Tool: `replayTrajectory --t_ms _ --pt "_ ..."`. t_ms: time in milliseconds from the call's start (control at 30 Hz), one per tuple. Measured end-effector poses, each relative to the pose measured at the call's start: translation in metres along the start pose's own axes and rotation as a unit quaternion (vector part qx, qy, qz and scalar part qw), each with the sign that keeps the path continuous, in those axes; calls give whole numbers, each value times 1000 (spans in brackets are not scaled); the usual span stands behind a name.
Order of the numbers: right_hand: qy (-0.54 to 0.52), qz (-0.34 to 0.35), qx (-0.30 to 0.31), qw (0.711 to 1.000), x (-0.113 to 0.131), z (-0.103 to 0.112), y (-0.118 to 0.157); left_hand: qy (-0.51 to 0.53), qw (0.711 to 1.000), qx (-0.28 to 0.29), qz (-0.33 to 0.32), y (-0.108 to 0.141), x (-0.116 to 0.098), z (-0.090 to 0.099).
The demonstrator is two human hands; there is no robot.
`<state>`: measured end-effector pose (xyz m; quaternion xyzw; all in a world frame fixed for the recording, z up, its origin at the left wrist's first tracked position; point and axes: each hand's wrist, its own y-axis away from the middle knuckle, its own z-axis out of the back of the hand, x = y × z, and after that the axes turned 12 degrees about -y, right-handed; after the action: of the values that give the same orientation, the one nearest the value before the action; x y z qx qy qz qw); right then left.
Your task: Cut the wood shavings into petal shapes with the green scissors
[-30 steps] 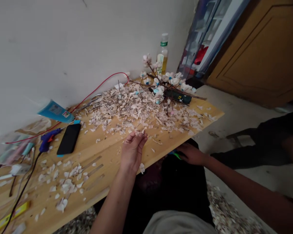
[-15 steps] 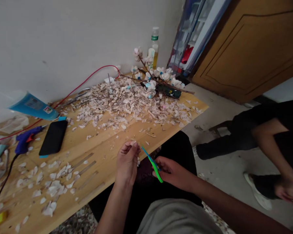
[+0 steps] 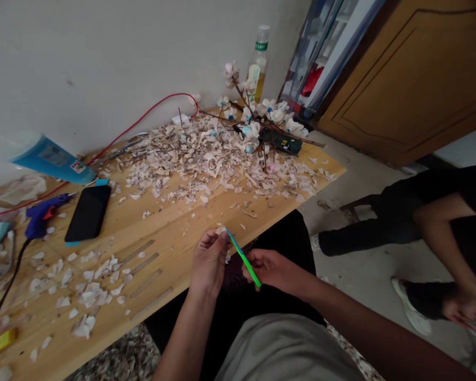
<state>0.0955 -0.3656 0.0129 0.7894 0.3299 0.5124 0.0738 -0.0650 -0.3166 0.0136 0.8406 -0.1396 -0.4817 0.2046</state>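
My left hand point(image 3: 208, 265) is closed at the table's front edge, pinching a small pale petal-like piece point(image 3: 221, 229) between thumb and fingertips. My right hand point(image 3: 273, 270) grips green and blue scissors point(image 3: 246, 263) by the handles. Their blades point up and left, with the tip touching or very near the piece; I cannot tell which. Seen edge-on, the blades look closed together. Much of the piece is hidden by my left fingers.
Pale scraps point(image 3: 190, 159) are heaped on the wooden table point(image 3: 174, 222), with flowering branches point(image 3: 269, 114) and a bottle point(image 3: 259, 63) behind. At left lie a phone point(image 3: 88, 212), glue gun point(image 3: 43, 212) and blue cup point(image 3: 51, 159). Another person point(image 3: 440, 211) sits at right.
The scissors have moved up and left, so their tip is now at the piece in my left hand. Their handles have come together. The camera view has shifted slightly.
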Motion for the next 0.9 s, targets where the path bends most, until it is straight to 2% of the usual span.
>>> replayTrajectory --t_ms 267,467,600,900 --pt "-19 -45 24 999 1 7 5 6 999 51 17 0 0 1" --pt "57 19 -30 998 -1 4 6 -31 999 0 -22 -1 9 0" --pt "109 44 -47 992 -2 2 6 -35 999 -4 -15 1 11 -3" --pt "244 50 -95 964 -6 2 6 -45 999 -15 -16 6 16 0"
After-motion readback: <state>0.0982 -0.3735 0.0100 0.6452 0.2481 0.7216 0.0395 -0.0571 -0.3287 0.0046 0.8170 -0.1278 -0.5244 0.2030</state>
